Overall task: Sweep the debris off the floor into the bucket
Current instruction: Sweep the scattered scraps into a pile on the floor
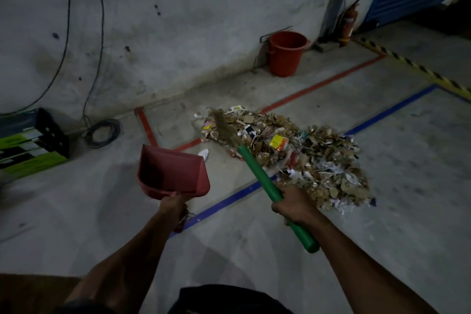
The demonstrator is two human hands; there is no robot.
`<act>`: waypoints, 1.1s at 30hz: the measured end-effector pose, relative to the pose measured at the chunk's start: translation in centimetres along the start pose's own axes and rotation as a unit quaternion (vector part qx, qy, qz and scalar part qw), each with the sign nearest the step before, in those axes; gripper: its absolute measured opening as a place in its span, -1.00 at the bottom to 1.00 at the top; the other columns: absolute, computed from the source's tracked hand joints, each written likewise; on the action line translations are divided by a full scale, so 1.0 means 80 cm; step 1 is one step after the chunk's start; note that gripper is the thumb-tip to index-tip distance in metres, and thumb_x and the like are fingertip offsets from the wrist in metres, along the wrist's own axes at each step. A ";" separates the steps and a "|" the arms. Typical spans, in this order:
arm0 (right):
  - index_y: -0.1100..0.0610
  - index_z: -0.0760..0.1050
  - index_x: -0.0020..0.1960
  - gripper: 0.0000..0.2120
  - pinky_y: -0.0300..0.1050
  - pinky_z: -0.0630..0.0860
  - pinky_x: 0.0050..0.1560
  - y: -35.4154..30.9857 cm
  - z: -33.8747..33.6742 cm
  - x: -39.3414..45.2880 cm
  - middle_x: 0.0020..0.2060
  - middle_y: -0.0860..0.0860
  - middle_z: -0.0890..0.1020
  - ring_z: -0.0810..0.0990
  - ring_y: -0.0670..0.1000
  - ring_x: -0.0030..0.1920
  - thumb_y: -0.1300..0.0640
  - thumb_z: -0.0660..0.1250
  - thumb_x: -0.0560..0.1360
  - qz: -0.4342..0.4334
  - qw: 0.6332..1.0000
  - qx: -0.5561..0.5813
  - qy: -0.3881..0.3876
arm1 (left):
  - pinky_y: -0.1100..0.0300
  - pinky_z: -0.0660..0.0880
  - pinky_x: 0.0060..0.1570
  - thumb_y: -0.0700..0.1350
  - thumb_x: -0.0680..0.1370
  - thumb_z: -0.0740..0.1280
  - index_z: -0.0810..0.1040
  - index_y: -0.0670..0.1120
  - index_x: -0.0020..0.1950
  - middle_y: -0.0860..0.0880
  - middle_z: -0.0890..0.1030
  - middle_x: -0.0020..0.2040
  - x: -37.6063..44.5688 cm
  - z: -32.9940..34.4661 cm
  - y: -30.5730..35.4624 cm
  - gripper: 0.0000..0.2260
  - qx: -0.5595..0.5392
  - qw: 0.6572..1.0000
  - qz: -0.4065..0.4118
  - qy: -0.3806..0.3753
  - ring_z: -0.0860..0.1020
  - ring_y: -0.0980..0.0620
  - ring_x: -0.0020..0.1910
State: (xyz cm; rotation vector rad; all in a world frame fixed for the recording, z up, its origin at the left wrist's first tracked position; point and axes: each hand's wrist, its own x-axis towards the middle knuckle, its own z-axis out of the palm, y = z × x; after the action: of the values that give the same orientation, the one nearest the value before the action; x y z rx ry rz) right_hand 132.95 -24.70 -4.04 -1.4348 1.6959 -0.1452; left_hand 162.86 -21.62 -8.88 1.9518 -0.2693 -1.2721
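A green-handled broom [260, 176] is gripped by the right hand [293, 205], fingers wrapped around the handle at the centre right of the frame. The bristles [224, 127] are laid onto the upper left edge of the debris pile [300, 158], a heap of paper scraps, cardboard bits and wrappers spread over the concrete floor [407, 211] right of centre. A red dustpan [173, 172] is held by the left hand [172, 208], which is closed around its handle; the pan is seen just left of the pile, lifted and tilted, with its open mouth turned toward the debris. Whether the pan touches the floor cannot be told. A red bucket [286, 53] stands upright against the wall [178, 33] in the upper right, well apart from the pile. Red tape [321, 84] and blue tape [382, 112] are run across the floor beside the heap. A coil of cable [102, 132] is seen at the left by the wall.
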 end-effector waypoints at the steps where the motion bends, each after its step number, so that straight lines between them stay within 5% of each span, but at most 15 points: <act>1: 0.11 0.53 0.02 -0.72 -0.16 0.51 -0.52 0.018 -0.021 -0.004 -0.28 0.09 0.63 0.64 0.06 -0.47 0.13 0.41 0.32 -0.006 1.000 -0.004 -0.003 | 0.32 0.26 -0.49 -0.22 0.49 0.42 0.29 -0.13 -0.39 -0.08 0.33 -0.52 -0.018 0.023 -0.006 -0.64 0.003 1.000 -0.008 -0.005 0.30 0.01 -0.61; 4: 0.12 0.55 0.03 -0.70 -0.05 0.60 -0.45 0.067 -0.083 -0.016 -0.27 0.10 0.64 0.65 0.09 -0.44 0.12 0.40 0.31 -0.022 1.000 -0.007 -0.002 | 0.37 0.25 -0.48 -0.17 0.48 0.41 0.19 -0.10 -0.43 -0.05 0.23 -0.58 -0.075 0.092 -0.020 -0.57 -0.009 1.000 -0.029 0.002 0.21 0.06 -0.66; 12: 0.08 0.56 -0.02 -0.74 -0.18 0.50 -0.56 0.168 -0.224 -0.003 -0.33 0.04 0.63 0.61 0.00 -0.53 0.11 0.41 0.29 -0.032 0.999 -0.011 0.007 | 0.42 0.17 -0.45 -0.15 0.54 0.34 0.12 -0.07 -0.41 -0.02 0.14 -0.57 -0.159 0.260 -0.034 -0.55 -0.025 0.997 -0.043 -0.051 0.13 0.09 -0.71; 17: 0.01 0.55 -0.09 -0.79 -0.14 0.54 -0.53 0.225 -0.296 0.066 -0.36 0.01 0.63 0.60 -0.02 -0.55 0.10 0.41 0.28 -0.020 1.000 -0.011 0.005 | 0.38 0.08 -0.55 -0.22 0.54 0.35 0.26 -0.11 -0.34 -0.03 0.18 -0.55 -0.134 0.363 -0.041 -0.66 -0.056 0.997 -0.018 -0.047 0.17 0.07 -0.66; 24: -0.03 0.49 -0.22 -0.85 -0.23 0.50 -0.55 0.269 -0.438 0.207 -0.43 -0.06 0.59 0.58 -0.07 -0.54 0.12 0.45 0.32 -0.011 0.999 -0.032 -0.010 | 0.36 0.13 -0.61 -0.16 0.47 0.42 0.20 -0.03 -0.38 0.00 0.18 -0.58 -0.075 0.540 -0.002 -0.59 -0.067 0.994 -0.084 0.003 0.15 0.07 -0.66; 28: 0.00 0.49 -0.18 -0.85 -0.40 0.29 -0.63 0.285 -0.524 0.264 -0.43 -0.12 0.53 0.47 -0.22 -0.57 0.13 0.45 0.34 -0.023 0.998 -0.060 -0.021 | 0.32 0.11 -0.63 -0.07 0.45 0.43 0.21 -0.03 -0.39 0.00 0.18 -0.58 -0.067 0.628 0.055 -0.60 -0.073 0.992 -0.095 0.030 0.17 0.07 -0.65; 33: 0.02 0.54 -0.06 -0.80 -0.27 0.40 -0.43 0.324 -0.615 0.344 -0.34 -0.08 0.57 0.58 -0.07 -0.35 0.08 0.45 0.33 -0.033 0.994 -0.092 -0.053 | 0.33 0.14 -0.60 -0.01 0.32 0.41 0.29 -0.01 -0.34 0.02 0.20 -0.56 -0.054 0.738 0.103 -0.72 -0.086 0.991 -0.088 0.054 0.17 0.08 -0.63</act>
State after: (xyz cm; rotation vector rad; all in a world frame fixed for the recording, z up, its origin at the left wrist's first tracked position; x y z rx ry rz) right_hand 82.39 -60.62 -4.50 -1.6074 1.6089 0.0515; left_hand 112.52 -53.66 -11.91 1.9201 0.0660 -1.2511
